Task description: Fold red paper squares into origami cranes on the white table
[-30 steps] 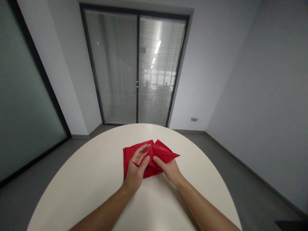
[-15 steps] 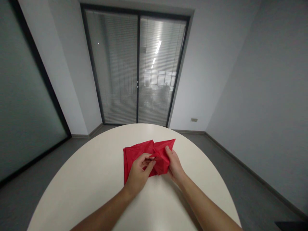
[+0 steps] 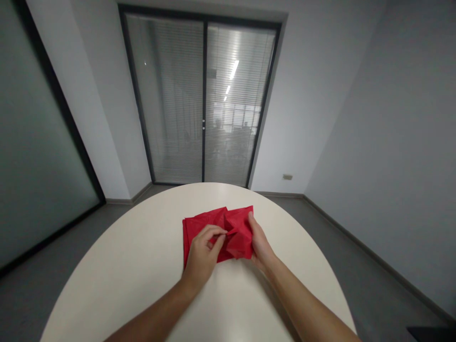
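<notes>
A bright red piece of thin, creased fabric (image 3: pixel 239 241), folded in layers, lies on the round cream table (image 3: pixel 142 256). Its exact kind does not show. My left hand (image 3: pixel 204 249) pinches a raised fold near the middle between thumb and fingertips. At the right end, my right hand (image 3: pixel 261 244) grips the cloth, thumb on top and fingers hidden beneath. That right end is lifted a little off the tabletop, while the left part lies flat.
Beyond the table stands a dark-framed glass partition (image 3: pixel 204 95) with blinds. A wall socket (image 3: pixel 287 177) sits low on the white wall. A frosted glass panel (image 3: pixel 39 142) is at the left, and a dark object (image 3: pixel 431 334) shows at the lower right corner.
My left hand has closed its pinch on the fold and shifted slightly left. The far right corner of the red fabric has folded in, and my right thumb has moved up along its edge.
</notes>
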A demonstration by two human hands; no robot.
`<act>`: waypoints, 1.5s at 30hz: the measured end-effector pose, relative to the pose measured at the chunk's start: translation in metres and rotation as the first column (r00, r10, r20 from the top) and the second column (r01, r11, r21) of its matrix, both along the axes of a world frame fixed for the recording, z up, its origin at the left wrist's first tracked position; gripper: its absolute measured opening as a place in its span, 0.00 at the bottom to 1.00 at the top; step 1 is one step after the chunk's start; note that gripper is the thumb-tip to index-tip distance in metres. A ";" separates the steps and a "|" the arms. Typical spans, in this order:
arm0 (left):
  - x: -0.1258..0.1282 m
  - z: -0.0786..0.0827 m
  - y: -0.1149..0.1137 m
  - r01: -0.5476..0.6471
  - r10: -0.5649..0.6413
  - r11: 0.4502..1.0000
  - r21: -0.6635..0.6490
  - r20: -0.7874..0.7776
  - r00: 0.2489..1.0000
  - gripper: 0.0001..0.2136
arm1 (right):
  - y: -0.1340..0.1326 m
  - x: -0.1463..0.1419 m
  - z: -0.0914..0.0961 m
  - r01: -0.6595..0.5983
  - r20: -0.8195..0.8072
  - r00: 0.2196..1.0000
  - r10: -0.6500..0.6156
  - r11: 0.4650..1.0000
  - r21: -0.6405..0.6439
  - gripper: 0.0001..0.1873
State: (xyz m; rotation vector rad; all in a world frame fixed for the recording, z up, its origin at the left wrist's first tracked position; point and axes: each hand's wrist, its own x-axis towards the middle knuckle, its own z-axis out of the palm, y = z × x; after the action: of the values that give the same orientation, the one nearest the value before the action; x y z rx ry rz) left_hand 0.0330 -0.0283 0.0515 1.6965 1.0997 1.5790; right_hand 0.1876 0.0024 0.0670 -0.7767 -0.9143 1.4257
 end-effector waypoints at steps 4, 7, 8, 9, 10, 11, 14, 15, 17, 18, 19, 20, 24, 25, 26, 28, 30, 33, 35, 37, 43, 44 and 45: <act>-0.002 -0.002 0.002 -0.147 0.154 0.984 0.101 -0.070 0.986 0.05 | 0.006 0.005 -0.002 0.110 -0.036 0.993 -0.111 0.994 -0.027 0.24; -0.003 -0.001 0.002 -0.162 0.173 0.979 0.127 -0.083 0.981 0.05 | 0.014 0.013 -0.007 0.281 -0.029 0.959 -0.282 0.959 -0.029 0.22; -0.003 -0.001 0.002 -0.155 0.165 0.980 0.122 -0.080 0.983 0.05 | 0.016 0.015 -0.009 0.319 -0.014 0.948 -0.319 0.947 -0.025 0.22; -0.004 0.000 0.002 -0.149 0.158 0.982 0.116 -0.072 0.985 0.05 | 0.018 0.016 -0.012 0.339 0.005 0.941 -0.339 0.941 -0.017 0.23; -0.004 0.001 0.002 -0.145 0.152 0.983 0.110 -0.061 0.986 0.05 | 0.019 0.017 -0.014 0.347 0.031 0.937 -0.347 0.938 -0.005 0.24; -0.004 0.001 0.002 -0.148 0.153 0.983 0.105 -0.048 0.987 0.05 | 0.019 0.018 -0.016 0.357 0.064 0.932 -0.357 0.934 0.014 0.25; -0.006 0.003 0.003 -0.190 0.191 0.978 0.086 0.004 0.982 0.05 | 0.012 0.015 -0.017 0.483 0.216 0.828 -0.517 0.854 0.191 0.24; -0.006 0.003 0.003 -0.204 0.203 0.976 0.077 0.024 0.979 0.05 | 0.007 0.013 -0.015 0.520 0.268 0.759 -0.593 0.800 0.299 0.22; -0.006 0.002 0.004 -0.215 0.211 0.975 0.058 0.061 0.976 0.05 | -0.005 0.007 -0.010 0.468 0.347 0.650 -0.677 0.715 0.519 0.17; -0.006 0.002 0.005 -0.209 0.205 0.977 0.048 0.076 0.976 0.05 | -0.011 0.003 -0.007 0.384 0.387 0.648 -0.656 0.720 0.578 0.13; -0.006 0.001 0.005 -0.199 0.195 0.979 0.038 0.089 0.977 0.05 | -0.016 -0.001 -0.005 0.304 0.419 0.663 -0.620 0.736 0.605 0.11; -0.005 0.001 0.005 -0.184 0.180 0.983 0.028 0.098 0.979 0.06 | -0.020 -0.004 -0.003 0.252 0.443 0.679 -0.586 0.752 0.609 0.11; 0.000 0.001 0.003 -0.108 0.111 0.994 -0.029 0.128 0.986 0.08 | -0.023 -0.011 -0.007 0.174 0.492 0.707 -0.509 0.799 0.575 0.12; 0.001 0.002 0.003 -0.092 0.097 0.995 -0.041 0.134 0.986 0.09 | -0.022 -0.011 -0.009 0.169 0.490 0.712 -0.502 0.801 0.575 0.11; 0.002 0.002 0.002 -0.080 0.087 0.995 -0.052 0.140 0.986 0.09 | -0.019 -0.010 -0.011 0.162 0.488 0.716 -0.500 0.798 0.580 0.10; 0.004 0.003 0.001 -0.065 0.074 0.996 -0.062 0.148 0.986 0.09 | -0.016 -0.006 -0.014 0.135 0.497 0.706 -0.504 0.785 0.605 0.09; 0.005 0.003 0.001 -0.051 0.062 0.996 -0.072 0.153 0.986 0.10 | -0.015 -0.002 -0.014 0.073 0.534 0.672 -0.514 0.763 0.642 0.11; 0.005 0.001 0.003 -0.024 0.043 0.994 -0.104 0.183 0.982 0.11 | -0.017 0.000 -0.011 -0.043 0.601 0.598 -0.530 0.727 0.685 0.15; 0.005 -0.001 0.005 0.001 0.030 0.990 -0.138 0.220 0.975 0.12 | -0.017 0.000 -0.011 -0.094 0.628 0.554 -0.546 0.709 0.699 0.20; 0.004 -0.001 0.006 0.032 0.013 0.986 -0.166 0.259 0.966 0.13 | -0.016 0.000 -0.014 -0.121 0.641 0.523 -0.561 0.696 0.708 0.23; 0.005 -0.001 0.007 0.097 -0.040 0.980 -0.174 0.308 0.951 0.14 | -0.010 0.004 -0.019 -0.108 0.621 0.462 -0.633 0.655 0.747 0.18; 0.005 -0.001 0.007 0.088 -0.033 0.982 -0.170 0.306 0.951 0.14 | -0.011 0.004 -0.018 -0.100 0.614 0.453 -0.647 0.647 0.756 0.16; 0.005 -0.002 0.007 0.077 -0.023 0.983 -0.168 0.303 0.953 0.14 | -0.012 0.004 -0.017 -0.091 0.605 0.447 -0.658 0.640 0.763 0.15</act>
State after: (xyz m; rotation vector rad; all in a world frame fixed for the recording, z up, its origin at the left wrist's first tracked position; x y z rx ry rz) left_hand 0.0377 -0.0214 0.0496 1.3068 1.0002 1.5912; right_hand 0.1920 -0.0092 0.0499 -0.9723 -1.8466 0.0998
